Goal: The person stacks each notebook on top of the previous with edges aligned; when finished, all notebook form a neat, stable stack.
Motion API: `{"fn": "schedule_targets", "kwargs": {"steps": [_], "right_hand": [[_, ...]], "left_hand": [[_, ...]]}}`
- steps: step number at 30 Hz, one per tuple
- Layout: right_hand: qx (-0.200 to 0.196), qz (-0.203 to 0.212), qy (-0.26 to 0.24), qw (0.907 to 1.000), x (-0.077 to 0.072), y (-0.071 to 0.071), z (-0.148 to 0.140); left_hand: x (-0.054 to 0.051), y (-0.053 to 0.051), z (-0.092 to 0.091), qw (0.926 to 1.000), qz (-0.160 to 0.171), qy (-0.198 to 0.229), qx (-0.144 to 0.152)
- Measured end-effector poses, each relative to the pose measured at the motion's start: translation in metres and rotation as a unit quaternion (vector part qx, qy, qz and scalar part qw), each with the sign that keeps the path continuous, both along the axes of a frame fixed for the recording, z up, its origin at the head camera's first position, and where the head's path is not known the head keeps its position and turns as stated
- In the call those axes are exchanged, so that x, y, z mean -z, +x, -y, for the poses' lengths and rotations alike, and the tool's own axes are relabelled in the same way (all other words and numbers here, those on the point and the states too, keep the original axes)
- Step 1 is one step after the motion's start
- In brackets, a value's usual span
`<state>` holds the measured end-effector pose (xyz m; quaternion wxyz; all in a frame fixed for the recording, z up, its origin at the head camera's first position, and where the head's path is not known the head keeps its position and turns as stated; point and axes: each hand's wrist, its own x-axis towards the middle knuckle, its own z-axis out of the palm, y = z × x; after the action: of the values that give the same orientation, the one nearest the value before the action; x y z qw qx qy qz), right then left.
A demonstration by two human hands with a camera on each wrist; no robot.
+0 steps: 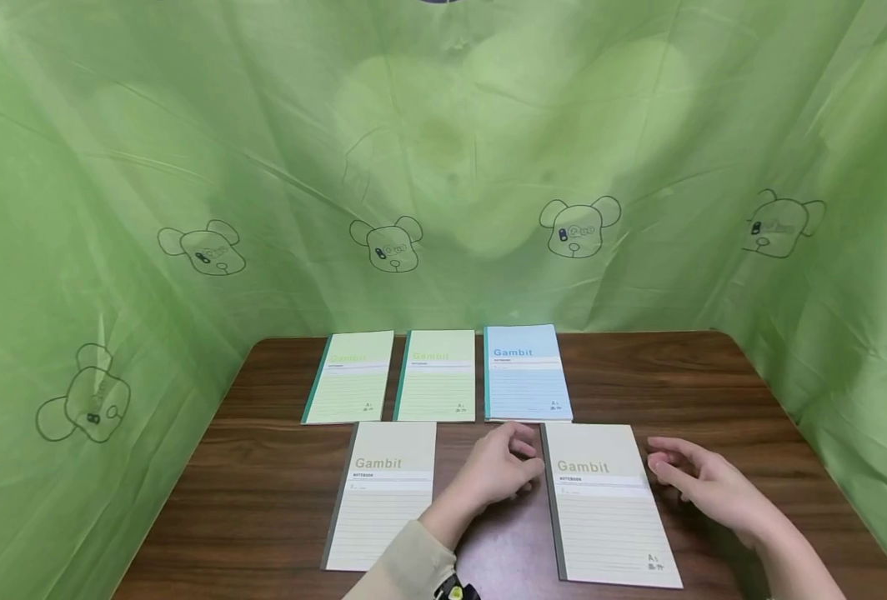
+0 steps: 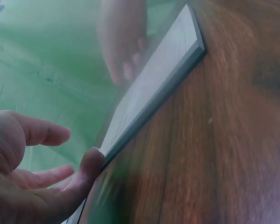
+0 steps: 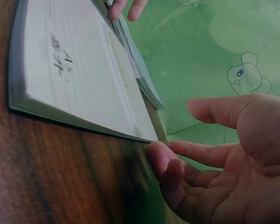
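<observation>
Notebook (image 1: pixel 610 521) (wht, front R) | btwn L grip (image 1: pixel 498 467) & R grip (image 1: pixel 714 487) | each relaxed, unclenched

Creased green sheeting (image 1: pixel 61 275) printed with cartoon bear heads (image 1: pixel 580 232) hangs around a wood-grain table (image 1: pixel 248 475). Pale glare lies across its near part.

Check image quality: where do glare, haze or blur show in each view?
Head: largely crisp, pale glare on the table left of the front-right notebook, bright patches on the green curtain; left wrist: hazy, with the right hand washed out and soft-edged; right wrist: the notebook's title blurred.
</observation>
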<state>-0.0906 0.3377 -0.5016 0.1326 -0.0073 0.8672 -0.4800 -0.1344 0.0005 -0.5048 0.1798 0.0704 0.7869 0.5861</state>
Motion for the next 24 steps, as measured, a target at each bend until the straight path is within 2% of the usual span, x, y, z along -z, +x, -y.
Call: {"fn": "schedule_targets", "kwargs": {"steps": [4, 12, 15, 18, 20, 24], "right_hand": [[-0.003, 0.020, -0.016, 0.9997, 0.003, 0.003, 0.001], [-0.002, 0.043, -0.053, 0.9977, 0.007, 0.004, 0.003], [-0.002, 0.039, -0.051, 0.9979, 0.008, 0.003, 0.005], [-0.005, 0.032, -0.045, 0.9984, 0.008, 0.003, 0.006], [-0.008, 0.032, -0.047, 0.9984, 0.008, 0.002, 0.007], [0.000, 0.045, -0.050, 0.9977, 0.007, 0.000, 0.008]], "left_hand": [[0.003, 0.002, -0.005, 1.0000, 0.002, 0.007, 0.005], [0.007, 0.004, -0.009, 0.9979, -0.046, -0.044, 0.014], [0.005, 0.006, -0.012, 0.9962, -0.059, -0.064, 0.006], [0.001, 0.009, -0.018, 0.9950, -0.060, -0.078, -0.017], [0.000, 0.011, -0.023, 0.9958, -0.046, -0.067, -0.043], [0.001, 0.016, -0.035, 0.9958, -0.022, 0.017, -0.088]]}}
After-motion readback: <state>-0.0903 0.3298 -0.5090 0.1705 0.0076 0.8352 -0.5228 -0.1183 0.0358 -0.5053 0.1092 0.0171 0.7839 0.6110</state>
